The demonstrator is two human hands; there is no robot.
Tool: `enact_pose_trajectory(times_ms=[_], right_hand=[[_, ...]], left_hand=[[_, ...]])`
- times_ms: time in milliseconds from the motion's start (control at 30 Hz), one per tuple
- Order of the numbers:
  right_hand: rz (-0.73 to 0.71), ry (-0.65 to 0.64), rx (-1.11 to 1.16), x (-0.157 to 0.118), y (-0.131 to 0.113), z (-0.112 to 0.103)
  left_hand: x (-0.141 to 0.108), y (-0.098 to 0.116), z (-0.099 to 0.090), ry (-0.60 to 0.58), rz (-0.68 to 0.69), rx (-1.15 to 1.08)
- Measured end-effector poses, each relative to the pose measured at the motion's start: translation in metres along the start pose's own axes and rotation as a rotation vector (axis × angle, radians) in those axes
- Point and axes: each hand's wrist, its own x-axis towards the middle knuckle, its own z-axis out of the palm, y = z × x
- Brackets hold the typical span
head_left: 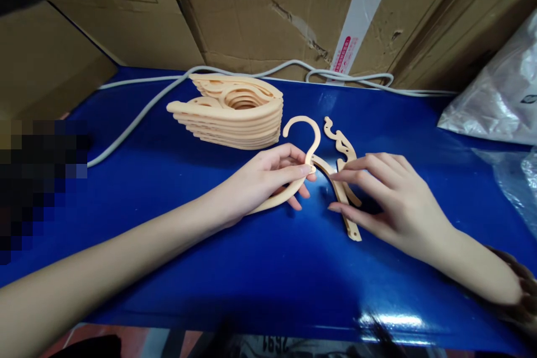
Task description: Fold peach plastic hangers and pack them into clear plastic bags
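Observation:
My left hand (279, 170) is closed on a beige plastic folding hanger (318, 134), pinching it at the joint below its hook. One arm of this hanger runs back under my left hand; the other slants down to the right. My right hand (390, 201) hovers around that right arm with thumb and fingers apart, fingertips at its edge. Just behind lies a loose beige hanger arm (343, 145) with a notched, wavy edge, partly hidden by my right fingers. A neat stack of folded beige hangers (235, 123) stands beyond my left hand.
The work surface is a glossy blue table (235, 274). A white cable (146, 106) winds along its back edge. Cardboard boxes (251, 11) wall off the rear. At right sits a clear plastic bag (495, 89). A dark, pixelated patch covers the left edge.

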Motion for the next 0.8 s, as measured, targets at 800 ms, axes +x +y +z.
enact_pose_trajectory(times_ms=[800], right_hand=[[0.066,-0.043,-0.097,0.0,-0.014,-0.004]], left_hand=[[-0.001,-0.001,-0.002,0.004,-0.04,-0.028]])
